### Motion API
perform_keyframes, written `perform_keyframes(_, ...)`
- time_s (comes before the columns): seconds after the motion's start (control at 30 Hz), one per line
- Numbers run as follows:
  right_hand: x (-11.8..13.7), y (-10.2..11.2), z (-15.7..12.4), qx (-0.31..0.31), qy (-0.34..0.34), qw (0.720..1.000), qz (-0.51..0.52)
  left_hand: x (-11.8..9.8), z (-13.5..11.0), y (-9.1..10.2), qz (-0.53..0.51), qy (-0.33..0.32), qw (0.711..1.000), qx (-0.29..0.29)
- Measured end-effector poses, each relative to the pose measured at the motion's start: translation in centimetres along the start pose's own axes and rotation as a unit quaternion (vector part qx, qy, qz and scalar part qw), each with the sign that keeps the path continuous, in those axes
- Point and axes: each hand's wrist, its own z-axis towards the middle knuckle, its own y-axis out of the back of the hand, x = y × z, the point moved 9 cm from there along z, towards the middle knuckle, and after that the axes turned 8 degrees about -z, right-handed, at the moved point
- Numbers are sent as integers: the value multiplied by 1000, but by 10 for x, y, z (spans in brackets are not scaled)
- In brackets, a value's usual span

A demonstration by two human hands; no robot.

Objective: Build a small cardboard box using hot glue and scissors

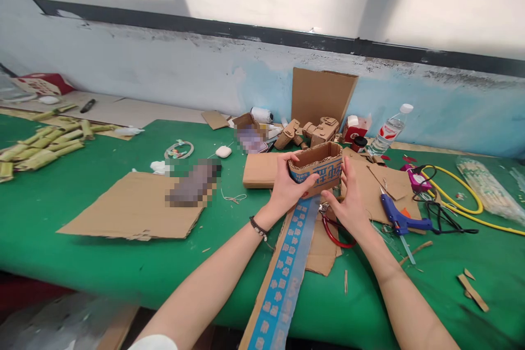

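Note:
A small open cardboard box (318, 163) with blue printed tape on its side is held up over the green table (82, 240). My left hand (287, 188) grips its left end, thumb on the front face. My right hand (348, 199) presses flat against its right side, fingers stretched upward. A long cardboard strip with blue printed tape (283, 273) runs from under the box toward me. Red-handled scissors (334, 229) lie just below my right hand.
A blue glue gun (400, 220) lies right of my hands, with yellow hose (463, 197) and black cable beyond. A large cardboard sheet (135, 208) lies at left. Cardboard models (318, 131), a water bottle (389, 130) and an upright cardboard panel (322, 95) stand by the wall. Bamboo pieces (45, 145) lie far left.

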Motion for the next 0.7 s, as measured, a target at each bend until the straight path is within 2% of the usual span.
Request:
perform_keyframes(0.1, -4, 8, 3, -18, -2, 1000, -21, 8, 3, 11, -27, 52, 997, -47)
perform_keyframes(0.2, -7, 21, 6, -49, -5, 998, -41, 21, 5, 18, -135, 141, 975, -104)
perform_keyframes(0.27, -9, 30, 6, -76, -9, 996, -53, 31, 5, 17, -248, 210, 935, -141)
perform_keyframes(0.37, -11, 48, 7, -130, -25, 988, -78, 44, 4, 7, -397, 307, 850, -158)
perform_keyframes(0.47, -12, 68, 11, -164, -29, 978, -129, 53, 0, 1, -455, 382, 789, -160)
perform_keyframes(0.53, -10, 79, 15, -162, -21, 968, -191, 56, -1, 2, -465, 398, 774, -160)
perform_keyframes(0.6, -10, 93, 16, -155, -28, 950, -271, 56, -1, 4, -469, 397, 773, -158)
perform_keyframes(0.67, -15, 105, 9, -118, -46, 920, -372, 56, 0, 4, -476, 396, 770, -156)
perform_keyframes(0.7, -19, 108, 3, -77, -51, 900, -427, 55, 0, 4, -479, 397, 767, -155)
